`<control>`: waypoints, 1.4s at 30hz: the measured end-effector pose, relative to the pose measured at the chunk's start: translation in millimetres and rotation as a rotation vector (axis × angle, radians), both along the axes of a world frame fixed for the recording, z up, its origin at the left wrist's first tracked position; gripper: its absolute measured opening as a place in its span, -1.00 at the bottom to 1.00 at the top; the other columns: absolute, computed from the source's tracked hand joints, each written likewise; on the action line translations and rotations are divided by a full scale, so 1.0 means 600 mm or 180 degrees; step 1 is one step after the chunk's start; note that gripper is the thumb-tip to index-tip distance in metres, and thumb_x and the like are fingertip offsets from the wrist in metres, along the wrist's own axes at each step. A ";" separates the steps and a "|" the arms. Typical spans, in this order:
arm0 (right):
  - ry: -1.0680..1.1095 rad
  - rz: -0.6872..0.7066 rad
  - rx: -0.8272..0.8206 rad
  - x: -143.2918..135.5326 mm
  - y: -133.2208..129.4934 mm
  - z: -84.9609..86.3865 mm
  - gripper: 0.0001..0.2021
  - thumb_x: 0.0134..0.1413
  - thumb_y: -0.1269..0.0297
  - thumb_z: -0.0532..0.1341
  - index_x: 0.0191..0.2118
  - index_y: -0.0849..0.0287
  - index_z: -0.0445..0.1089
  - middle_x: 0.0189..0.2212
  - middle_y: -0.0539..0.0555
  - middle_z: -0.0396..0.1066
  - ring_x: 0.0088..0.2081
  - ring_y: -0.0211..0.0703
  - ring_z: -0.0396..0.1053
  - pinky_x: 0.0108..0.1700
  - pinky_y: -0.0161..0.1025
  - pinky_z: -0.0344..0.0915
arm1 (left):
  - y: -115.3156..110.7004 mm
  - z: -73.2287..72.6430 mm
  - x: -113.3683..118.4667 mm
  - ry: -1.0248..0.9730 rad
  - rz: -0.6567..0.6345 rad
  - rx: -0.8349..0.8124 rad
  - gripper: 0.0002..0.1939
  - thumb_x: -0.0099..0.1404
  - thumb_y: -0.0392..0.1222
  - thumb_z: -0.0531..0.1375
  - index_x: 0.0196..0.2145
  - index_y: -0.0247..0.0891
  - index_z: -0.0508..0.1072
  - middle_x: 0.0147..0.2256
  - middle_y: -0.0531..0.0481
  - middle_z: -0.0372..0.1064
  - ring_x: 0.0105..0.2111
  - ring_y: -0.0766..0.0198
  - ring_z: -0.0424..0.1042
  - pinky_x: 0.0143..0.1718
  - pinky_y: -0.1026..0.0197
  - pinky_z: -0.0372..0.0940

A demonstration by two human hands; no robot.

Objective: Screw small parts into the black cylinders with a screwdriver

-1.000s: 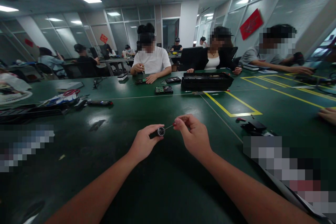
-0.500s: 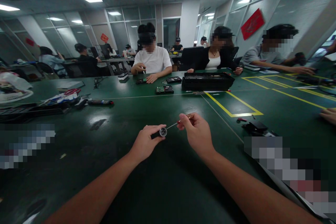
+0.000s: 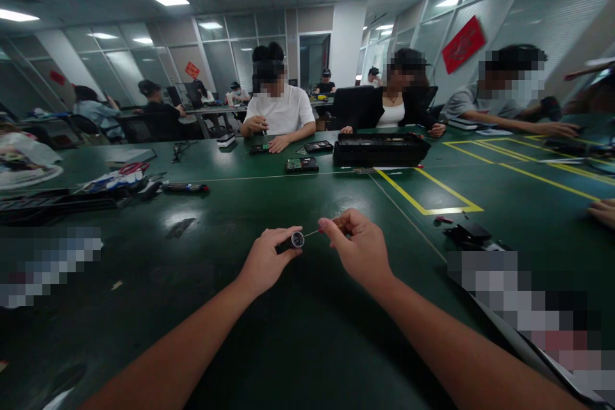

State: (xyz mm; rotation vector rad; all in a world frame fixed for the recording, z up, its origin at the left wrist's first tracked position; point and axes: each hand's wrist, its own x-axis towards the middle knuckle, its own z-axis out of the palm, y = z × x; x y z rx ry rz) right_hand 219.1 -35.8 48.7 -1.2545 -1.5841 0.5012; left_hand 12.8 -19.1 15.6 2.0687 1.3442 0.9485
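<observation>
My left hand (image 3: pixel 268 256) is closed around a small dark cylinder with a silvery rim (image 3: pixel 298 239), thumb below and fingers above. The cylinder's round end faces me, and its inside is too small to make out. In my right hand (image 3: pixel 360 245) is a screwdriver (image 3: pixel 341 222) with a translucent amber handle and a red collar, gripped between thumb and fingers. Its thin metal shaft points left, and the tip meets the cylinder's end; how deep it reaches I cannot tell. Both hands are above the green table (image 3: pixel 230 339).
Across the table stands a long black tray (image 3: pixel 382 150), with an opened hard drive (image 3: pixel 302 164) beside it. A dark cylindrical tool (image 3: pixel 186 188) and tangled cables (image 3: pixel 122 176) lie left. Black parts (image 3: pixel 471 235) lie right, near yellow tape (image 3: pixel 430 210). Several people sit around the table.
My right hand has shifted slightly left, bringing the screwdriver closer to the cylinder, so less of its shaft shows. My left hand stays almost in place, with the cylinder's end turned slightly.
</observation>
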 end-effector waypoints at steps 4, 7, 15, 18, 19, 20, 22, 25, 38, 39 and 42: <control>-0.0097 0.0354 0.0241 0.000 0.003 -0.004 -0.86 0.28 0.23 0.13 -0.16 0.13 0.38 -0.36 0.04 0.51 -0.34 -0.15 0.47 -0.30 -0.22 0.32 | 0.004 -0.008 -0.003 -0.0042 0.0006 0.0034 -0.54 0.25 -0.28 0.30 0.09 0.01 0.48 0.02 0.00 0.49 0.04 0.08 0.41 0.15 -0.04 0.21; -0.0080 0.0436 0.0258 0.001 0.003 -0.006 -0.90 0.27 0.31 0.10 -0.18 0.13 0.35 -0.32 0.05 0.52 -0.27 -0.13 0.49 -0.22 -0.20 0.33 | 0.007 -0.012 -0.006 -0.0059 0.0052 0.0022 -0.54 0.26 -0.27 0.29 0.11 0.02 0.47 0.03 0.00 0.48 0.04 0.09 0.40 0.15 -0.04 0.21; -0.0478 0.0062 0.0081 0.001 0.003 0.001 -0.63 0.35 0.03 0.06 -0.35 0.10 0.48 -0.64 -0.06 0.34 -0.60 -0.22 0.30 -0.51 -0.25 0.11 | 0.006 -0.009 -0.005 -0.0036 0.0073 0.0038 -0.54 0.26 -0.26 0.30 0.11 0.01 0.47 0.03 0.00 0.48 0.05 0.08 0.39 0.17 -0.04 0.19; -0.0441 0.0126 0.0064 -0.001 0.005 0.000 -0.72 0.35 0.12 0.06 -0.14 0.11 0.47 -0.51 -0.03 0.47 -0.58 -0.21 0.32 -0.49 -0.24 0.15 | 0.006 -0.008 -0.005 -0.0001 0.0061 0.0014 -0.55 0.26 -0.27 0.29 0.10 0.01 0.48 0.03 0.00 0.48 0.05 0.08 0.40 0.15 -0.04 0.20; -0.0432 0.0161 0.0041 -0.001 0.005 -0.001 -0.73 0.35 0.15 0.05 -0.07 0.11 0.44 -0.47 -0.01 0.49 -0.57 -0.21 0.32 -0.49 -0.24 0.16 | 0.005 -0.008 -0.005 0.0014 0.0063 0.0002 -0.55 0.27 -0.26 0.29 0.10 0.01 0.48 0.03 0.00 0.48 0.05 0.08 0.40 0.15 -0.05 0.21; -0.0438 0.0198 0.0026 0.000 0.005 -0.003 -0.73 0.35 0.18 0.04 -0.01 0.11 0.41 -0.44 0.00 0.50 -0.56 -0.20 0.33 -0.48 -0.24 0.17 | 0.005 -0.007 -0.004 0.0025 0.0073 -0.0004 -0.55 0.27 -0.26 0.29 0.10 0.02 0.48 0.03 0.00 0.48 0.05 0.07 0.40 0.15 -0.05 0.21; -0.0450 0.0248 0.0040 0.002 0.005 -0.004 -0.73 0.34 0.24 0.02 0.01 0.12 0.38 -0.41 0.01 0.50 -0.51 -0.18 0.36 -0.45 -0.23 0.20 | 0.005 -0.006 -0.004 0.0033 0.0100 -0.0003 -0.55 0.27 -0.26 0.29 0.11 0.01 0.47 0.03 -0.01 0.47 0.05 0.06 0.40 0.15 -0.06 0.20; -0.0403 0.0297 0.0035 0.004 0.004 -0.004 -0.74 0.31 0.30 0.01 -0.06 0.11 0.42 -0.43 0.00 0.47 -0.44 -0.15 0.41 -0.39 -0.23 0.24 | 0.003 -0.003 -0.003 0.0073 0.0103 -0.0015 -0.55 0.27 -0.27 0.29 0.10 0.00 0.47 0.03 -0.02 0.48 0.05 0.05 0.40 0.15 -0.08 0.20; -0.0297 0.0357 -0.0131 0.005 0.011 -0.002 -0.73 0.30 0.26 0.03 0.03 0.11 0.34 -0.43 0.00 0.47 -0.44 -0.14 0.42 -0.41 -0.22 0.25 | -0.001 -0.006 0.000 0.0312 -0.0030 0.0065 -0.59 0.28 -0.24 0.28 0.08 -0.01 0.49 0.02 -0.04 0.49 0.03 0.03 0.40 0.20 -0.20 0.12; -0.0274 0.0373 -0.0105 0.006 0.010 -0.001 -0.74 0.29 0.29 0.04 0.02 0.11 0.34 -0.43 -0.01 0.46 -0.41 -0.13 0.43 -0.38 -0.21 0.26 | -0.001 -0.006 0.000 0.0319 -0.0033 0.0061 -0.59 0.28 -0.24 0.28 0.08 0.00 0.49 0.02 -0.04 0.49 0.04 0.03 0.40 0.21 -0.21 0.10; -0.0272 0.0375 -0.0184 0.007 0.011 0.000 -0.77 0.30 0.24 0.05 -0.02 0.08 0.35 -0.41 -0.01 0.47 -0.44 -0.15 0.41 -0.42 -0.23 0.24 | -0.001 -0.005 0.001 0.0331 -0.0048 0.0019 -0.58 0.27 -0.25 0.28 0.08 0.01 0.49 0.03 -0.03 0.48 0.05 0.02 0.40 0.23 -0.24 0.07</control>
